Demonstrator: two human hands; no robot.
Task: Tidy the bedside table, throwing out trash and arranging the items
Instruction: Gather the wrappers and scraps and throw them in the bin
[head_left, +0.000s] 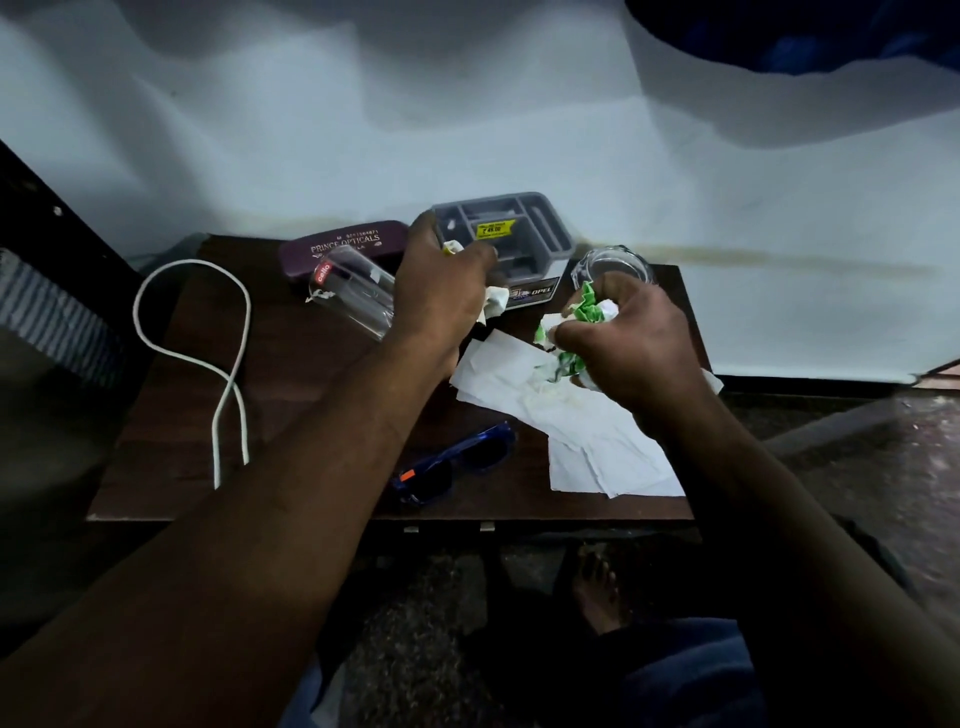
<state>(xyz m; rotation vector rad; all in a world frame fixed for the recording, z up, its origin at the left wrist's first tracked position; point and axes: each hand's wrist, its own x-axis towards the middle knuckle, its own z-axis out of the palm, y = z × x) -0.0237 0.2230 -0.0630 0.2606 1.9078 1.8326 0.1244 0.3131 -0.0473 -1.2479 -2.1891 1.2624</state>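
My left hand (441, 291) grips a small crumpled white and yellow paper scrap (496, 301) above the dark wooden bedside table (291, 405). My right hand (628, 338) clutches a crumpled green and white wrapper (587, 312) over a pile of torn white paper sheets (587, 436). A clear glass tumbler (353, 291) lies on its side left of my left hand. Blue sunglasses (457, 457) lie near the table's front edge.
A purple spectacle case (343, 247) and a grey compartment organiser (509, 228) sit at the back. A round glass bowl (610, 265) stands at the back right. A white cable (228, 364) loops over the left side. A white bedsheet (467, 130) lies behind; my foot (597, 582) is below.
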